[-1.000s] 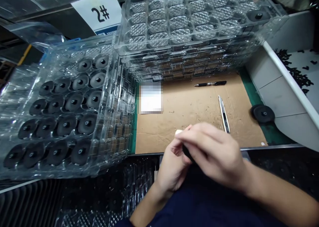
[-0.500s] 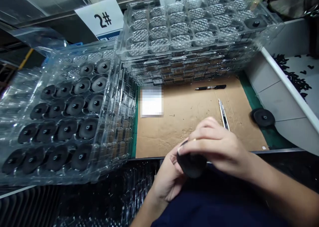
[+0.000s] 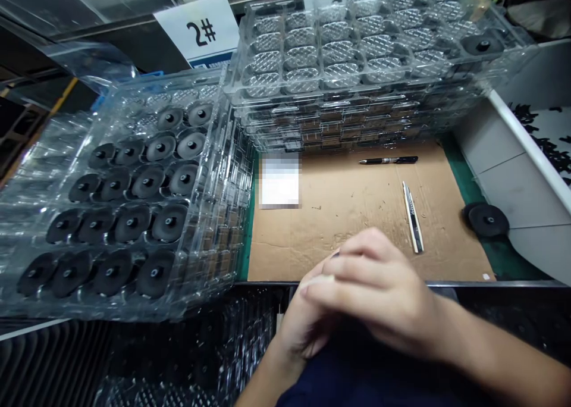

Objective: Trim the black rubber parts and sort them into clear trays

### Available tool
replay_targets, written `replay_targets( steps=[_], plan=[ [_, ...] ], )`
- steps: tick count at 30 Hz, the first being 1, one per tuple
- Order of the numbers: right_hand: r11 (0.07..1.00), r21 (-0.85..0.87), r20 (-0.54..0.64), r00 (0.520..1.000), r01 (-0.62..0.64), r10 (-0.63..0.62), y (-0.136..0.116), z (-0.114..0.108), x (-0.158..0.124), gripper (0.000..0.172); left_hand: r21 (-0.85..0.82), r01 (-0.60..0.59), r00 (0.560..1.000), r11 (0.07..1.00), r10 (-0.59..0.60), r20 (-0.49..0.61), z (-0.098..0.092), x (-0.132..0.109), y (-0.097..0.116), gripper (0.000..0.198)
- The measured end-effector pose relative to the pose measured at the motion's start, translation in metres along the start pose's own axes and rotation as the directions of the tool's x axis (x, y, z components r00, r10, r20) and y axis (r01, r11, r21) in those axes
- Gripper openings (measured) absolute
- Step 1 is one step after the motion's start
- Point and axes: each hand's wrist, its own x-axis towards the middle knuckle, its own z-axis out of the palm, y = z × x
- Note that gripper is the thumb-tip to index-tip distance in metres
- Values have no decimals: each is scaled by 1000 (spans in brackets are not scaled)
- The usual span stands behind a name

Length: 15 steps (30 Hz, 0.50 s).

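Note:
In front of my body, my left hand (image 3: 301, 321) is closed beneath my right hand (image 3: 379, 288). Between them is a black oval disc, almost wholly covered by the fingers; only a sliver of dark edge shows near the fingertips. The right fingers lie curled over it, slightly smeared by motion. Beyond the hands, a utility knife (image 3: 412, 218) and a black pen (image 3: 388, 160) rest on a cardboard sheet (image 3: 330, 216). Another black disc with a central stub (image 3: 487, 219) lies at the cardboard's right edge.
To the left, a stack of clear trays (image 3: 214, 216) holds several black discs (image 3: 147, 181). A second clear tray stack (image 3: 321, 94) stands at the back, with one disc in its top. A white-edged bin (image 3: 533, 136) borders the right. A "2#" sign (image 3: 200, 32) stands behind.
My right hand has closed further over the black disc, which showed plainly before and is now nearly hidden. The view has shifted slightly left, so the surroundings appear further right.

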Motion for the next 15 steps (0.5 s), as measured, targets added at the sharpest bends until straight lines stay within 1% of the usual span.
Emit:
replay_targets(
  steps=[1, 2, 3, 4, 5, 6, 7, 9, 11, 13, 15],
  plan=[
    [997, 17, -14, 997, -74, 75, 8, 1, -1, 23, -16, 31, 999, 999, -30, 38, -1, -1, 2, 54],
    [979, 16, -37, 978, -204, 204, 18, 2, -5, 22, -35, 60, 995, 998, -57, 76, -2, -2, 3, 58],
    [936, 10, -58, 934, -352, 352, 29, 5, -12, 21, -57, 80, 992, 995, -73, 106, -4, -3, 5, 62],
    [875, 4, -77, 872, -484, 483, 40, 9, -21, 21, -79, 85, 989, 993, -75, 124, -6, -3, 6, 64],
    [818, 0, -78, 816, -575, 573, 49, 16, -32, 22, -101, 85, 988, 991, -71, 138, -8, -4, 8, 64],
    [784, 0, -65, 783, -620, 619, 57, 24, -45, 24, -124, 84, 986, 989, -65, 153, -10, -5, 9, 64],
    [775, 3, -47, 774, -632, 631, 62, 34, -58, 24, -142, 84, 984, 986, -60, 165, -12, -5, 9, 64],
    [782, 14, -21, 782, -623, 623, 67, 53, -82, 24, -167, 91, 982, 982, -61, 178, -15, -4, 11, 65],
    [778, 23, -27, 778, -628, 628, 66, 65, -96, 24, -190, 103, 981, 976, -67, 184, -16, -3, 12, 66],
    [762, 31, -48, 761, -647, 647, 64, 64, -96, 24, -206, 96, 982, 974, -59, 180, -15, -2, 13, 64],
    [744, 39, -79, 740, -667, 668, 64, 50, -88, 24, -213, 65, 985, 975, -29, 169, -13, -1, 15, 60]
  ],
)
